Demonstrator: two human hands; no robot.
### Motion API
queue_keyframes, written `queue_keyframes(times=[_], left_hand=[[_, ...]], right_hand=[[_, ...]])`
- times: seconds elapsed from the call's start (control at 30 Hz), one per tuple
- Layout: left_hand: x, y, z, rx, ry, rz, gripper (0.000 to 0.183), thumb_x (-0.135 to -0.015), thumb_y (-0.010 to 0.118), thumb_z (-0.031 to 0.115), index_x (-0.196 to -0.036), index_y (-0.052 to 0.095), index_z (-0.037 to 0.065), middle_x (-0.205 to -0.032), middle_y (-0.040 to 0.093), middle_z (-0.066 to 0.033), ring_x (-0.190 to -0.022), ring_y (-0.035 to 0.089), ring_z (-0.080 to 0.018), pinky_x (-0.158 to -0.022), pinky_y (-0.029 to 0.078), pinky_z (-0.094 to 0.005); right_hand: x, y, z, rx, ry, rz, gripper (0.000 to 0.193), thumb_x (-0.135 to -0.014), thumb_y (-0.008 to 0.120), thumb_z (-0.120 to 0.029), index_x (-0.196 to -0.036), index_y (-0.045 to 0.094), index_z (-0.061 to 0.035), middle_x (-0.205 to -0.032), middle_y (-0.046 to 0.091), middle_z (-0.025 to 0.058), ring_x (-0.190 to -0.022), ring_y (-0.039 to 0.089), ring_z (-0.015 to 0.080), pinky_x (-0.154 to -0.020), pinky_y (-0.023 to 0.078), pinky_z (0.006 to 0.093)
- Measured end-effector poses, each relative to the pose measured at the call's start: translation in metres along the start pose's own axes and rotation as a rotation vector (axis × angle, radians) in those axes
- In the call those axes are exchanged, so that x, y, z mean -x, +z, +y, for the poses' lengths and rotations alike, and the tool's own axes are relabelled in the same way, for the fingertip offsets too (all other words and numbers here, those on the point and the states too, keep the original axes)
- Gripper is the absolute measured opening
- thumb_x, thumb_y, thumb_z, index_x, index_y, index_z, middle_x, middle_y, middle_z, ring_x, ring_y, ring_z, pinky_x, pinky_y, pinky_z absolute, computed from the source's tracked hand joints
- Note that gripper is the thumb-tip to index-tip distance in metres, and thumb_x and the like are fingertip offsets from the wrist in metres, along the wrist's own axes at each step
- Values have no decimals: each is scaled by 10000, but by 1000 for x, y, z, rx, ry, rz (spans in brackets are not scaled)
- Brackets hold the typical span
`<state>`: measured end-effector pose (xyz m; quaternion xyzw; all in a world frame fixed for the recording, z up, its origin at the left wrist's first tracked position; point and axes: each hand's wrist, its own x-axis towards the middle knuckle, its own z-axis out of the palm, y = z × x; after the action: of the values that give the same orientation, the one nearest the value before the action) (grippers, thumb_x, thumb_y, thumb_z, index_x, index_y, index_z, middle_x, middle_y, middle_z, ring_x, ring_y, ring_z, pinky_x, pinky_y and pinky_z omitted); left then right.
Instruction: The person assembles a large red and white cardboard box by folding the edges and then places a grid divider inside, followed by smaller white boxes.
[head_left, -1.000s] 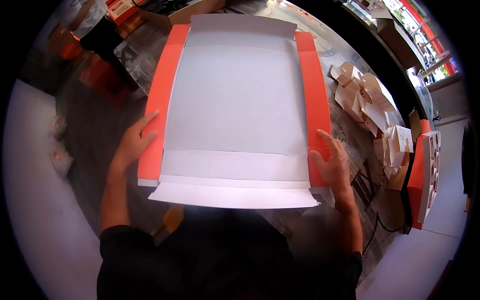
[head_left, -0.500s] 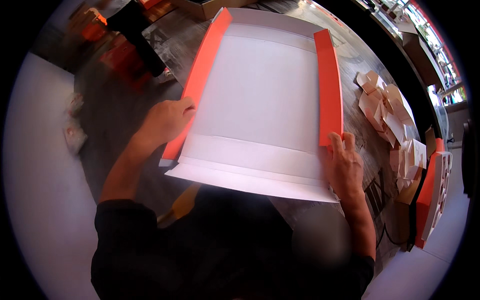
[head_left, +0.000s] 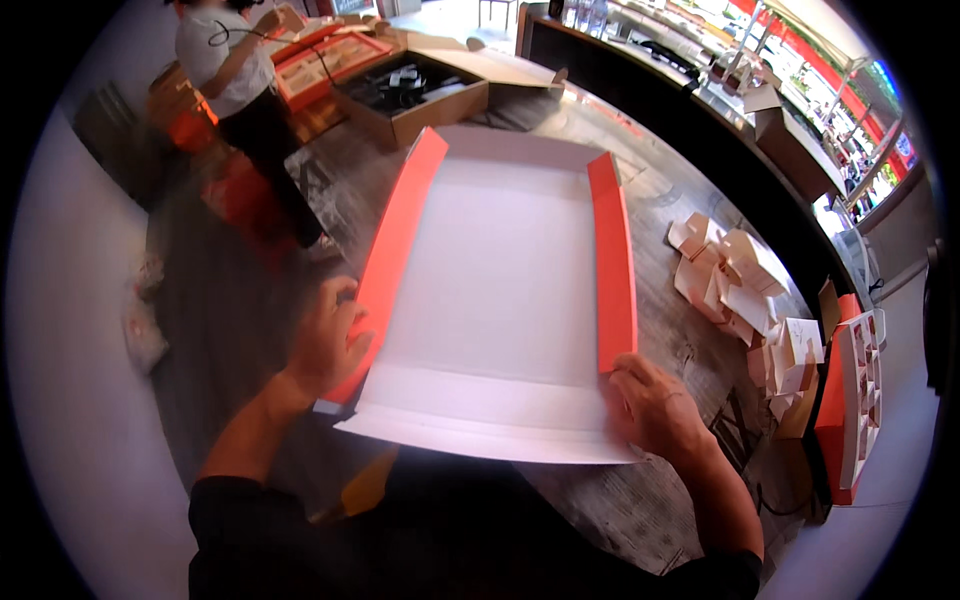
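A large, shallow cardboard box (head_left: 490, 270) is in front of me, white inside, with folded-up orange-red side walls. Its near flap slopes toward my body, and the far white edge curves up. My left hand (head_left: 325, 345) is at the near end of the left wall (head_left: 400, 220), its fingers bent around the wall's edge. At the near end of the right wall (head_left: 613, 265), my right hand (head_left: 660, 405) pinches the corner, fingers closed on the cardboard. The undersides of the box and some fingertips are hidden.
Folded white cartons (head_left: 730, 275) lie at the right on the grey wood-look table (head_left: 670, 345), near an upright orange box with a white divided insert (head_left: 858, 400). Beyond stands an open brown carton (head_left: 435, 115) holding black things. Another person (head_left: 235, 80) stands at the far left.
The box and both hands sit lower in the view, and more of the room shows at the top. My left fingers have shifted and loosened slightly on the left wall.
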<state>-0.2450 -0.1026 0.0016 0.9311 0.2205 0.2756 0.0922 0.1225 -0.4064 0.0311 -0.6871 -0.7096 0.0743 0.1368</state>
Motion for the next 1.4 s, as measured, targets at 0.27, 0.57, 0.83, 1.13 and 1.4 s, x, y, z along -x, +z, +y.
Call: queue_keyframes(times=[0.27,0.57,0.83,1.13,1.4], left_hand=[[13,-35,-4,52,214,-365,651,-666,963,355,-1130,657,16,-1332,583,-198,-1199,608,-388,-1008,530,-447],[0,-70,14,-14,251,-743,1085,-545,1011,437,-1414,546,-17,-1656,333,-293,-1515,391,-448,-1222,417,-466],[-4,-70,17,-160,286,-890,1077,-573,1015,282,-1494,516,32,-1709,241,-262,-1546,353,-433,-1202,437,-449],[-25,-82,11,-286,389,-1069,1154,-557,1021,286,-1551,480,55,-1690,330,-210,-1514,402,-407,-1134,460,-481],[-21,-43,-12,-167,477,-717,615,-627,864,50,-1214,681,71,-1552,502,-195,-1364,541,-391,-1090,507,-460]], right_hand=[[4,-39,-13,63,-36,-384,715,-760,912,-348,-1277,636,62,-1696,239,266,-1391,525,385,-1162,454,445],[10,-32,-24,114,-11,-433,1033,-628,996,-386,-1435,568,95,-1748,87,250,-1420,490,370,-1169,438,442],[12,-26,-24,214,-47,-484,971,-646,978,-398,-1423,592,38,-1684,290,239,-1373,514,406,-1147,431,491],[-3,-22,-36,278,15,-546,1050,-622,992,-371,-1466,517,35,-1595,412,275,-1408,492,443,-1172,427,503],[4,-17,-34,199,84,-489,1108,-554,1018,-269,-1488,496,16,-1631,380,268,-1443,458,451,-1212,391,502]])
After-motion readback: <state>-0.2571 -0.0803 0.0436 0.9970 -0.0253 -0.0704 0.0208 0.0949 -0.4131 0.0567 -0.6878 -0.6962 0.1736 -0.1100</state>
